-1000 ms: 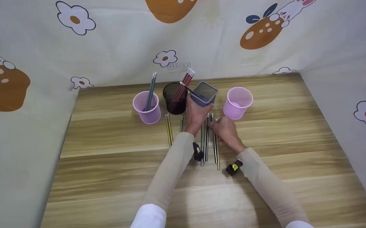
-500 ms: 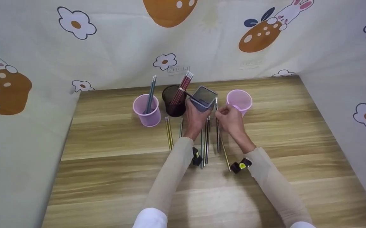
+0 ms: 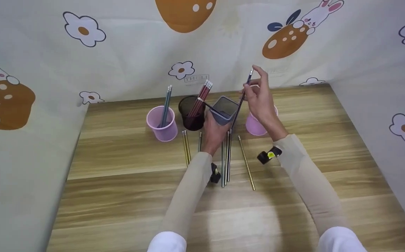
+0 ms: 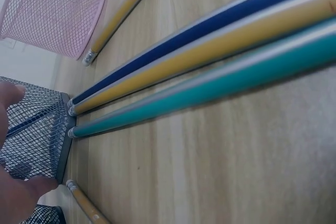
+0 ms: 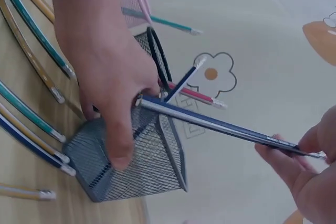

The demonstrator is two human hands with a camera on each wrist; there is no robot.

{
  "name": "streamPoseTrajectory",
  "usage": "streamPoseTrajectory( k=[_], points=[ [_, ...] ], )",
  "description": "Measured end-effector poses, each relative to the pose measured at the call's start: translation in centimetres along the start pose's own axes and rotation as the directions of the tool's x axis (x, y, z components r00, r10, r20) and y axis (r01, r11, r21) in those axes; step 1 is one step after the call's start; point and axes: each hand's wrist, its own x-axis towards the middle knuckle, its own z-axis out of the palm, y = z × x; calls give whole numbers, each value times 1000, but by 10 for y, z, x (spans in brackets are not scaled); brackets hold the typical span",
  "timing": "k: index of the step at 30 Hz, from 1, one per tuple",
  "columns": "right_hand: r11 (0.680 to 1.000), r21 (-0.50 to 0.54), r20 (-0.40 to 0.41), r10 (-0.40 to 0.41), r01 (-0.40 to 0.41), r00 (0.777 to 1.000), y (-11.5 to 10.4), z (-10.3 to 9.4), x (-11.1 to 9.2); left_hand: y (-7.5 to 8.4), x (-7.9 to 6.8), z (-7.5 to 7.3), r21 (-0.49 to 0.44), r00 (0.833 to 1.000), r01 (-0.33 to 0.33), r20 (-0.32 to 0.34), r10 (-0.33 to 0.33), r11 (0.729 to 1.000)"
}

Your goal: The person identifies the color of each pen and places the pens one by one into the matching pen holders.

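Observation:
My left hand [image 3: 215, 131] grips a square grey mesh pencil cup [image 3: 231, 102] from the front, thumb and fingers on opposite sides. One dark blue pencil [image 5: 182, 81] leans inside it, its eraser end above the rim. My right hand [image 3: 261, 99] is raised to the cup's right and pinches another dark blue pencil [image 3: 241, 105] near its eraser end. That pencil slants down toward the left, its lower end overlapping the cup's right side in the head view. Seen from the right wrist, its far end appears close by the left thumb. Blue, yellow and teal pencils [image 4: 199, 85] lie in front of the cup.
On the left stand a pink cup [image 3: 165, 134] with teal pencils and a black mesh cup [image 3: 192, 123] with red pencils. A second pink cup [image 3: 256, 127] is partly behind my right hand. More pencils lie around: a lone yellow one [image 3: 246, 162] and two yellow ones [image 3: 186, 148].
My right hand has risen from the table up and back, lifting a dark blue pencil and tilting it. The lone yellow pencil stayed behind, turned askew. My left hand keeps its hold on the cup.

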Motion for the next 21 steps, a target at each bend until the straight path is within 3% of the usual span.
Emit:
streamPoseTrajectory(
  k=[8,14,21],
  points=[
    [996,81,-103,-21,29,994,9,7,29,4,-1,-1,41,999,39,19,-40,998],
    [999,-17,-88,25,-27,996,33,18,25,3,-1,-1,50,999,30,14,-31,998],
    [995,-57,-97,78,-84,992,52,22,20,2,-1,-2,42,999,21,30,-23,999]
  ],
)
